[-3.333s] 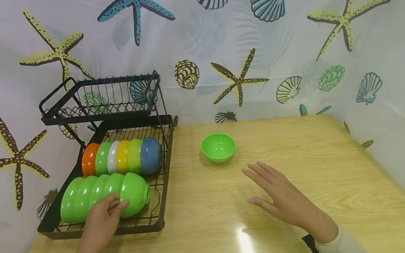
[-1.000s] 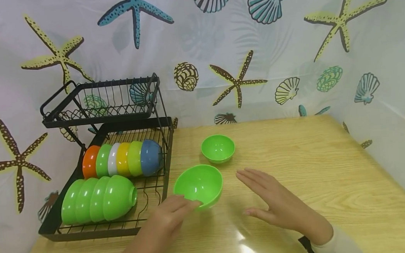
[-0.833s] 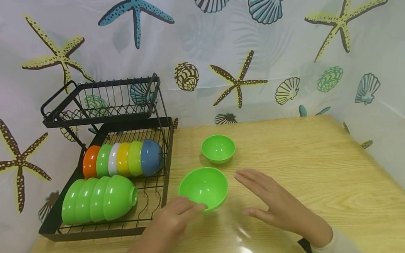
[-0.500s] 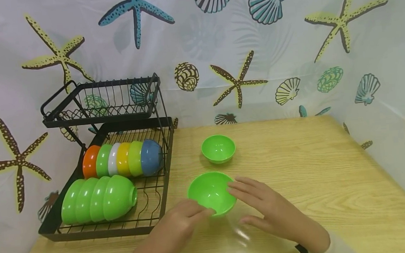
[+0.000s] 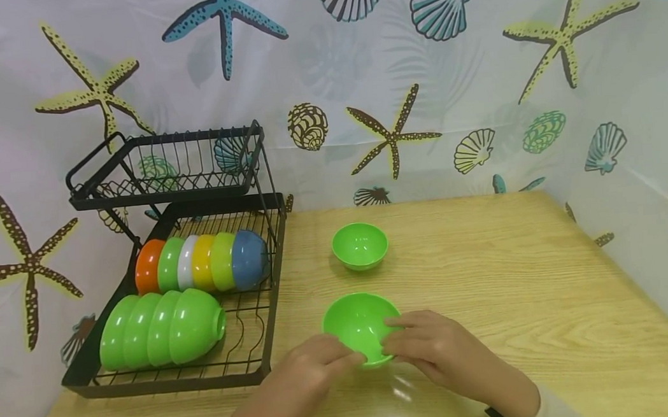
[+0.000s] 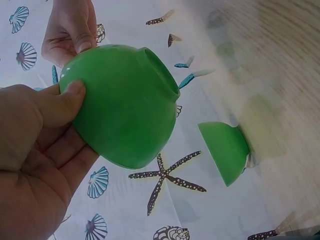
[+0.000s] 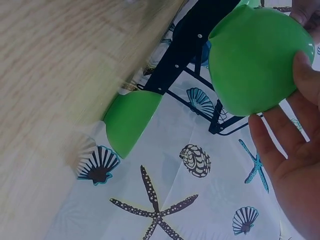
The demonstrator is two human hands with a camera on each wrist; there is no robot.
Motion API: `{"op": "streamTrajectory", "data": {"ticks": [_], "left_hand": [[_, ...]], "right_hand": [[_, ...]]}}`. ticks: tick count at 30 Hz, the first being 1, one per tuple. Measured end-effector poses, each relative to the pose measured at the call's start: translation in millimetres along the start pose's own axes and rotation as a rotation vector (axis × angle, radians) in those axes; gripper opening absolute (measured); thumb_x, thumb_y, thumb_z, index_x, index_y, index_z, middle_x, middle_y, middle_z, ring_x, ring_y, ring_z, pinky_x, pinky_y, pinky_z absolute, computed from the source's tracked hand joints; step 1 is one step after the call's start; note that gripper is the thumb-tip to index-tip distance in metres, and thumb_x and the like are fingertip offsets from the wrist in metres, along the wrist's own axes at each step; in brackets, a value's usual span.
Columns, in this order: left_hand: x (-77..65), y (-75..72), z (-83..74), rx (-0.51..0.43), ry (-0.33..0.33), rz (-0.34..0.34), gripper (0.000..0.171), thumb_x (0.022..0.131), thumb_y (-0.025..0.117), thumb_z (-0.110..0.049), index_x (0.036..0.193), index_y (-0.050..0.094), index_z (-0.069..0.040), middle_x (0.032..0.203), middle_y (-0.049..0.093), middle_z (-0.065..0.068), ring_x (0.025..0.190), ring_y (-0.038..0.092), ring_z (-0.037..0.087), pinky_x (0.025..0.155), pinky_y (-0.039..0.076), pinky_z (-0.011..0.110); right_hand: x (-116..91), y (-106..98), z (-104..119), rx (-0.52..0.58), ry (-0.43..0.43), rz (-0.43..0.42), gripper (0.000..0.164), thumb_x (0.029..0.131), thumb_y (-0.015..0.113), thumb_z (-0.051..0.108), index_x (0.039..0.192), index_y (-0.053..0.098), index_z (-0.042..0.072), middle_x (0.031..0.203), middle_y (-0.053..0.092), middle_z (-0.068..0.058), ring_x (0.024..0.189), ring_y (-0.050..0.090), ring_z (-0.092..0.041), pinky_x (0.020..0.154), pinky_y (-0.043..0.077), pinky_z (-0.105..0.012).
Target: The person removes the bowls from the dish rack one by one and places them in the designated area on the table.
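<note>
Both hands hold one green bowl (image 5: pixel 357 322) just in front of me, its open side up. My left hand (image 5: pixel 306 376) pinches the rim at the near left, thumb (image 6: pixel 70 102) on the outer wall and fingers on the other side. From the right, my right hand (image 5: pixel 443 355) grips the rim, fingertips inside the bowl and thumb (image 7: pixel 306 75) against its outside. In the left wrist view the bowl hangs above the wooden table, its foot ring showing. A second green bowl (image 5: pixel 361 248) stands upright on the table beyond it.
A black two-tier dish rack (image 5: pixel 276 288) stands at the left. Several green bowls (image 5: pixel 194 328) lean nested in its front row. Behind them is a row of orange, green, white, yellow and blue bowls (image 5: pixel 249 258). A patterned curtain (image 5: pixel 325 56) closes off the back and sides.
My left hand took the end green bowl from the rack's front row and carried it right, turning it upright. My right hand, earlier held apart, has moved in and now grips its rim.
</note>
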State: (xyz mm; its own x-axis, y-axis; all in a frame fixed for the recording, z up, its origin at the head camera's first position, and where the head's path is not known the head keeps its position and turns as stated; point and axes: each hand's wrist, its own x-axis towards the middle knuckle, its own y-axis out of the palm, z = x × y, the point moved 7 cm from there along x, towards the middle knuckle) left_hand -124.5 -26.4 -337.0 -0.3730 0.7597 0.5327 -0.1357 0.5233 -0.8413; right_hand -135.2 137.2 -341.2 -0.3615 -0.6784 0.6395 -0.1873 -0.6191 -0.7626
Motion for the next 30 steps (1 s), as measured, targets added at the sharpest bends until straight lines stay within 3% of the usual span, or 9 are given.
{"op": "streamTrajectory", "data": {"ticks": [7,10,13,18,23,26,30], "left_hand": [[-1.1,5.0,-0.2,-0.019,-0.026,0.055,0.041,0.073,0.073,0.002,0.112,0.070,-0.012,0.106,0.066,-0.005,0.098,0.059,0.006,0.092,0.048,0.016],[0.0,4.7,-0.6,0.002,-0.018,0.043,0.040,0.074,0.073,0.002,0.112,0.070,-0.012,0.108,0.066,-0.003,0.101,0.061,0.008,0.094,0.048,0.018],[0.7,2.9,1.1,0.026,-0.023,0.005,0.037,0.076,0.075,-0.003,0.112,0.071,-0.012,0.110,0.068,0.000,0.106,0.062,0.012,0.101,0.047,0.031],[-2.7,-1.1,10.6,0.055,-0.094,-0.066,0.042,0.082,0.075,-0.026,0.121,0.066,-0.013,0.121,0.065,0.003,0.117,0.059,0.021,0.107,0.038,0.051],[-8.4,-7.4,22.8,0.096,-0.190,-0.107,0.054,0.085,0.070,-0.041,0.130,0.059,-0.014,0.131,0.059,0.008,0.124,0.054,0.027,0.106,0.039,0.051],[-12.0,-12.6,29.9,0.113,-0.229,-0.125,0.058,0.083,0.070,-0.044,0.132,0.057,-0.015,0.134,0.056,0.008,0.125,0.052,0.028,0.105,0.041,0.051],[-17.4,-19.0,38.6,0.145,-0.267,-0.142,0.061,0.081,0.073,-0.040,0.135,0.055,-0.016,0.136,0.054,0.006,0.124,0.052,0.027,0.104,0.042,0.051]], "right_hand": [[-2.3,1.7,1.1,-0.024,0.000,0.034,0.023,0.098,0.053,0.022,0.090,0.073,0.014,0.093,0.072,0.010,0.099,0.068,-0.019,0.090,0.054,-0.034],[-1.8,1.3,1.9,-0.043,-0.003,0.028,0.026,0.099,0.051,0.024,0.088,0.073,0.015,0.091,0.071,0.011,0.098,0.068,-0.019,0.089,0.054,-0.033],[-0.5,1.6,1.6,-0.059,0.007,0.023,0.022,0.096,0.054,0.022,0.088,0.073,0.014,0.091,0.072,0.011,0.098,0.068,-0.019,0.089,0.054,-0.035],[3.9,3.4,-2.0,-0.097,0.042,0.005,0.010,0.088,0.063,0.016,0.087,0.073,0.014,0.089,0.072,0.010,0.096,0.069,-0.019,0.089,0.053,-0.039],[8.9,4.2,-8.1,-0.140,0.058,-0.044,0.008,0.083,0.067,0.014,0.088,0.073,0.015,0.090,0.073,0.008,0.093,0.070,-0.021,0.086,0.055,-0.043],[13.5,3.2,-14.0,-0.173,0.090,-0.074,0.007,0.082,0.068,0.015,0.086,0.073,0.015,0.091,0.073,0.006,0.093,0.070,-0.020,0.084,0.055,-0.043],[21.8,0.9,-24.1,-0.221,0.107,-0.130,0.011,0.074,0.074,0.008,0.084,0.073,0.014,0.089,0.074,0.004,0.093,0.070,-0.022,0.084,0.056,-0.042]]}}
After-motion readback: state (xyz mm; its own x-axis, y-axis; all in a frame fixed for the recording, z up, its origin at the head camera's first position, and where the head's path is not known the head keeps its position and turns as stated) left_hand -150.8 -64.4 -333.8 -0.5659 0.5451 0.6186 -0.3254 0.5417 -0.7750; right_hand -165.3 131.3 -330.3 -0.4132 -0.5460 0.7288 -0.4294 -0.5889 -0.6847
